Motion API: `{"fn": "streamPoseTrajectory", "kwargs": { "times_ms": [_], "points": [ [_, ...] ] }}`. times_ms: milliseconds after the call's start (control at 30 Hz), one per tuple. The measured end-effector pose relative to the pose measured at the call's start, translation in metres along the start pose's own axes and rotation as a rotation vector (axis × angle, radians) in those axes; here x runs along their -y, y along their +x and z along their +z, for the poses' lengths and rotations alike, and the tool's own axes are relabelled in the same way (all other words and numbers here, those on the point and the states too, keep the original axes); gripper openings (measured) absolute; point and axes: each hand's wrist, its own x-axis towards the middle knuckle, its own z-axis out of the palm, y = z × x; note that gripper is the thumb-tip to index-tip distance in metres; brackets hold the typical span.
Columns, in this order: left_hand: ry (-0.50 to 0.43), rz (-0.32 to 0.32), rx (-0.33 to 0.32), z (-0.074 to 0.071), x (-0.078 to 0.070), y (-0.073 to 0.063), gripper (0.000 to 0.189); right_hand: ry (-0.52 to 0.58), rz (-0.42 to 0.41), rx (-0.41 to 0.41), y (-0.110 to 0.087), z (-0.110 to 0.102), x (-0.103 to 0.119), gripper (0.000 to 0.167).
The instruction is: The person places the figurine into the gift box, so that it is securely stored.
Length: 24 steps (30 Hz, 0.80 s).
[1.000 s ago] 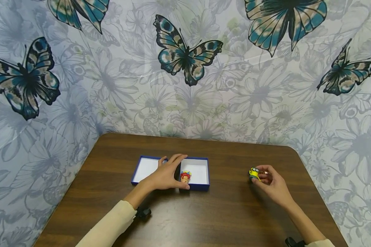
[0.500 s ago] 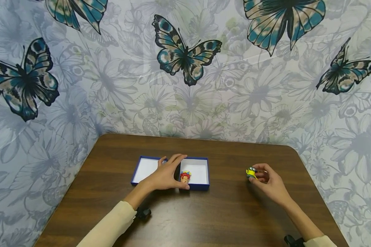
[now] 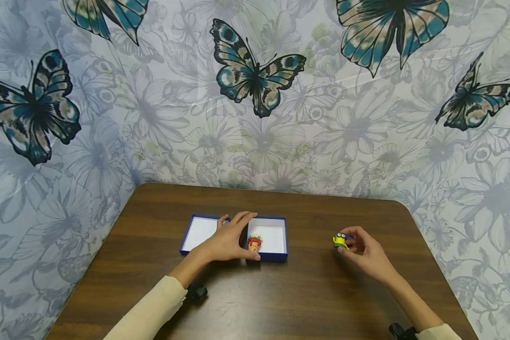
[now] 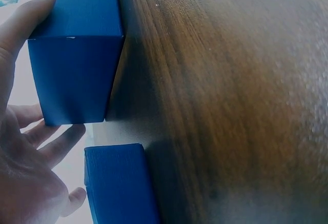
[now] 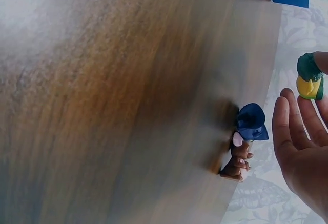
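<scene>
My left hand spans the right-hand blue box, thumb on its near wall and fingers at its far side. In the left wrist view, the thumb presses against that box's blue side. A small figurine with red, yellow and blue on it is inside, near the thumb. Over the table's right part, my right hand pinches a yellow minion figurine between thumb and fingers. The right wrist view shows its green and yellow parts, with other fingers extended below.
Left of the gripped box lies a shallow blue tray or lid with a white inside, partly behind my left hand. A brown figurine with a dark blue hat stands on the wooden table near my right hand. A butterfly-print cloth hangs behind.
My right hand has moved a little to the left with the minion figurine, which has turned slightly. The left hand and the box have stayed put.
</scene>
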Motion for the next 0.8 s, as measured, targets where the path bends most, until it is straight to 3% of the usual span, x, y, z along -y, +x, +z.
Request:
{"fn": "streamPoseTrajectory", "kwargs": {
  "times_ms": [800],
  "points": [
    [-0.028,0.031,-0.027,0.002,0.002,-0.001,0.122,0.043,-0.005,0.100,0.007,0.011,0.012,0.043]
  ]
}}
